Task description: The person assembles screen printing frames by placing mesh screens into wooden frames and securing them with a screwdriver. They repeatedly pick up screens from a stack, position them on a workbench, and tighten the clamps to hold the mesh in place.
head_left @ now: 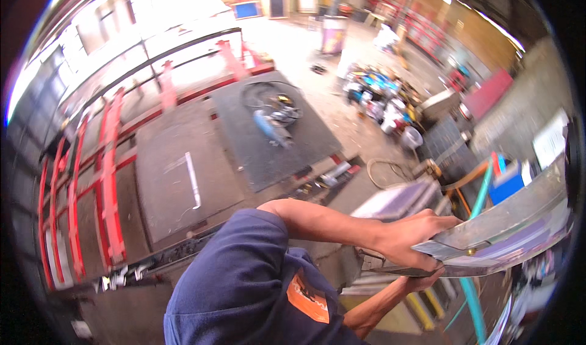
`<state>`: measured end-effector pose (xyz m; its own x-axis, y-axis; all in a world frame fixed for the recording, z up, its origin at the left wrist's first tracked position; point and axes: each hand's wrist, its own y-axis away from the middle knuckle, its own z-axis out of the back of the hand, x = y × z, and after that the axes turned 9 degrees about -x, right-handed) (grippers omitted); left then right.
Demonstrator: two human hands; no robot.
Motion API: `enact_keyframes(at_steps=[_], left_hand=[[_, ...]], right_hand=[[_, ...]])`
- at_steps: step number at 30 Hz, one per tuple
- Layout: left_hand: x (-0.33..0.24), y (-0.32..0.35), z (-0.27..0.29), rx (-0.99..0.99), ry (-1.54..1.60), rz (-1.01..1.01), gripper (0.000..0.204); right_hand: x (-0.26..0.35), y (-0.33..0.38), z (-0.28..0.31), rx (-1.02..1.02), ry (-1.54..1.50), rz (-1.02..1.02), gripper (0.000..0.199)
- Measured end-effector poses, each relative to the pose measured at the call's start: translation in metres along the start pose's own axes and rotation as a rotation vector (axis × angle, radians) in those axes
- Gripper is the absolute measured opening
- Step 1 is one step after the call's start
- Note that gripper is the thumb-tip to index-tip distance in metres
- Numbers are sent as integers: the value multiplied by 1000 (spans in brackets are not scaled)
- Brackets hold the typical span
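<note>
A long flat panel (500,250) reaches from the middle right to the right rim. It has a grey metal edge bar (513,214) and a purple-streaked face. My left hand (415,238) is closed over its near end, the fingers curled at the metal edge. Just below, my right hand (422,282) grips the same end from underneath, its fingers partly hidden. A turquoise pole (482,189) stands behind the panel and shows above and below it.
Left, red metal rails (110,180) frame a low bench. A dark board (287,156) there carries a blue power tool (268,125) and coiled cable. Several cans and bottles (381,95) crowd the floor beyond. A blue box (508,183) stands behind the panel.
</note>
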<state>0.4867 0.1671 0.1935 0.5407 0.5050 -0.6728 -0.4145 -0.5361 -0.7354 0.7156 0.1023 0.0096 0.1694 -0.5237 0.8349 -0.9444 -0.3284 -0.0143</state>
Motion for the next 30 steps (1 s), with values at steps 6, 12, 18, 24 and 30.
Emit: enact_keyframes(at_steps=[6, 12, 18, 24, 30], left_hand=[[-52, 62, 129, -258, -429, -72, 66], [-174, 147, 210, -282, -664, 55, 75], [-377, 212, 267, -861, 154, 204, 101], [-393, 329, 256, -1183, -1093, 920, 61], [-336, 497, 272, -1797, -1187, 942, 38]], right_hand=[[-83, 56, -138, 327, 54, -127, 56], [-131, 111, -217, 623, -25, -624, 54], [-175, 183, -262, 967, 47, -607, 52], [-202, 244, -294, 1229, 376, -423, 58], [-217, 365, -342, 1803, 431, -117, 70]])
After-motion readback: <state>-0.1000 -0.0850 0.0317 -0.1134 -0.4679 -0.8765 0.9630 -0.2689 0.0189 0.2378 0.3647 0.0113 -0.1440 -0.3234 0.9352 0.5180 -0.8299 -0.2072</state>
